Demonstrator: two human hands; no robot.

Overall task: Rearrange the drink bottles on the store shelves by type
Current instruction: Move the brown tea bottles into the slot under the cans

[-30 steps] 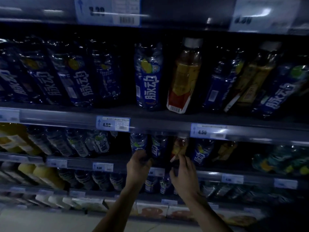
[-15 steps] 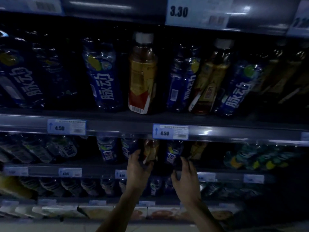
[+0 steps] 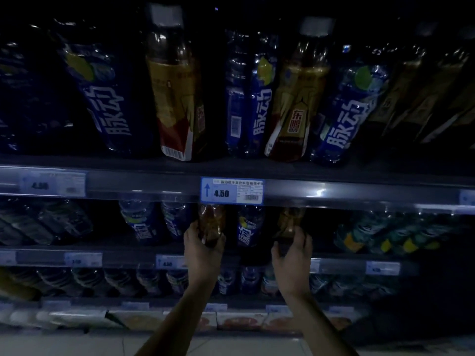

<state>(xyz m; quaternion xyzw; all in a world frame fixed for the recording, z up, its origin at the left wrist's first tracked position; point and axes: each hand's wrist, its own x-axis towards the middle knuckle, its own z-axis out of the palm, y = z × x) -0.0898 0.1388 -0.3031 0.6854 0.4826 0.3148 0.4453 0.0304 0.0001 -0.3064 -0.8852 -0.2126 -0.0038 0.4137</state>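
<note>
On the second shelf, my left hand (image 3: 203,249) is wrapped around an amber drink bottle (image 3: 211,222) with a gold label. My right hand (image 3: 291,253) grips another amber bottle (image 3: 290,222) further right. A blue-labelled bottle (image 3: 248,227) stands between the two. On the shelf above, blue-labelled bottles (image 3: 101,98) and amber gold-labelled bottles (image 3: 174,91) stand mixed in one row, another amber bottle (image 3: 298,98) among them. The scene is dim, and the bottle tops on the second shelf are hidden behind the shelf rail.
A blue price tag reading 4.50 (image 3: 232,190) sits on the upper shelf rail (image 3: 359,194). Green and yellow labelled bottles (image 3: 380,235) lie at the right of the second shelf. More bottles (image 3: 115,278) fill the lower shelf, with flat packages (image 3: 239,322) below.
The view has moved closer and to the right. My left hand has closed around the amber bottle, and my right hand has moved right and up onto the other amber bottle.
</note>
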